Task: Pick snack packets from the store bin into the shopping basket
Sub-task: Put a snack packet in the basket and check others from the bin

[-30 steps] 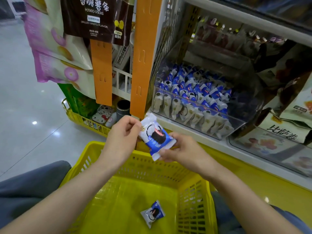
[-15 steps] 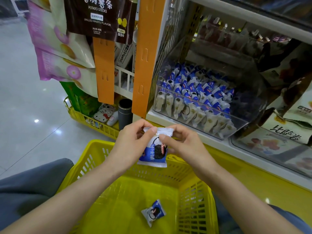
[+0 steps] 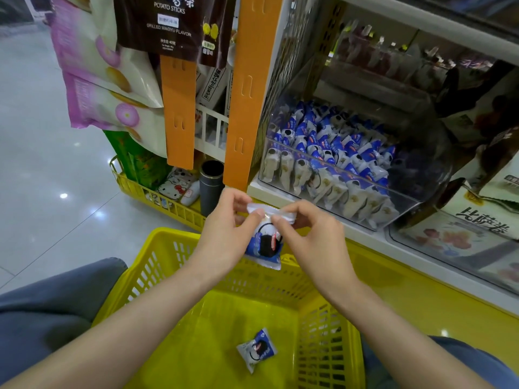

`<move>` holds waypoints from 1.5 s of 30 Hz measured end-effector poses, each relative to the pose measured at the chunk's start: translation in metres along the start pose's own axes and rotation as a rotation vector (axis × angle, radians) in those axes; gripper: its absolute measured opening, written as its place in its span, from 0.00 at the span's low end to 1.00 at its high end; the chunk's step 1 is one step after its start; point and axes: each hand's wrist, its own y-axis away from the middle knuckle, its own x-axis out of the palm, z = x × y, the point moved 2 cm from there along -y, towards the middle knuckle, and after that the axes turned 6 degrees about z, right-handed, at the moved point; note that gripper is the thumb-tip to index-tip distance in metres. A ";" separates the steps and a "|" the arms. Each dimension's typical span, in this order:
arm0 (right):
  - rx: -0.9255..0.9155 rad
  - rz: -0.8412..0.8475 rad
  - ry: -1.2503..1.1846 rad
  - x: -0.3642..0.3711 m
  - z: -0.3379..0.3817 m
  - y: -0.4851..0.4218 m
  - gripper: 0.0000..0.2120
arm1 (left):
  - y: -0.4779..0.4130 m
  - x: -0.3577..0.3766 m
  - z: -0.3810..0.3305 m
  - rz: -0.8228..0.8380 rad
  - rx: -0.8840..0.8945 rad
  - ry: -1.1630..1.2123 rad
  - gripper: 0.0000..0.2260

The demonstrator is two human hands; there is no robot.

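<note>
Your left hand (image 3: 224, 237) and right hand (image 3: 311, 242) each pinched the top seam of a packet (image 3: 265, 244), which hung above the basket (image 3: 165, 248); another packet (image 3: 257, 350) lay on the basket floor, and more filled the bin (image 3: 337, 178)

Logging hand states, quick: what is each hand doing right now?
Left hand: closed, pinching the top seal of the blue-and-white snack packet.
Right hand: closed, pinching the same top seal, above the yellow shopping basket.

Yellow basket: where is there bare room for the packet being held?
Basket floor is bare left of the lone packet lying in it and toward the far wall. Crowded: the clear bin, crammed with packets.
</note>
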 end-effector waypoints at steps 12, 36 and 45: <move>0.288 0.235 -0.670 0.003 0.001 -0.005 0.09 | 0.003 0.011 0.005 0.146 0.025 0.051 0.10; 0.009 0.142 -0.033 0.005 -0.007 -0.004 0.07 | 0.005 0.010 0.005 0.106 -0.179 0.184 0.08; 0.046 0.127 -0.072 0.009 -0.008 -0.008 0.09 | -0.003 0.008 0.001 0.053 -0.257 0.138 0.18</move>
